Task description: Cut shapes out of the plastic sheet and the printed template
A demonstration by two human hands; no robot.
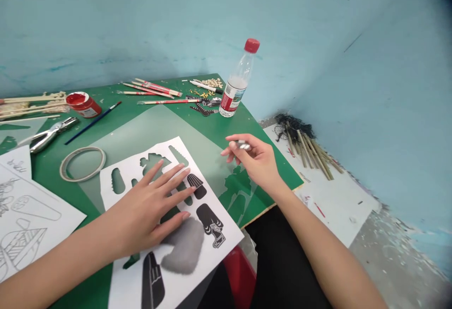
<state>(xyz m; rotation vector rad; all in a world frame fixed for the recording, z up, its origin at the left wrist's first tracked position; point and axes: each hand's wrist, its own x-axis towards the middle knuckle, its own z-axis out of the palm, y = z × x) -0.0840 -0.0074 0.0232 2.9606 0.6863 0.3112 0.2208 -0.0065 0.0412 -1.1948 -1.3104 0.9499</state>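
Note:
My left hand (155,205) lies flat with fingers spread on a white paper sheet (226,226). Several cut-out holes in the sheet show green beneath, and black printed shapes (208,217) remain on it. A blurred grey patch (185,248) covers part of the sheet beside my thumb. Over the table's right side, my right hand (256,158) is closed around a slim silver tool (243,145); its tip is not clear. Below that hand, a translucent film (235,191) with cut outlines lies on the green tabletop (282,172).
A red-capped bottle (236,83) stands at the back right. Left of the sheet are a tape roll (62,165), a hole punch (52,135), a paintbrush (93,122) and a red paint jar (84,106). Drawings (35,219) lie front left; bamboo sticks (314,151) lie on the floor.

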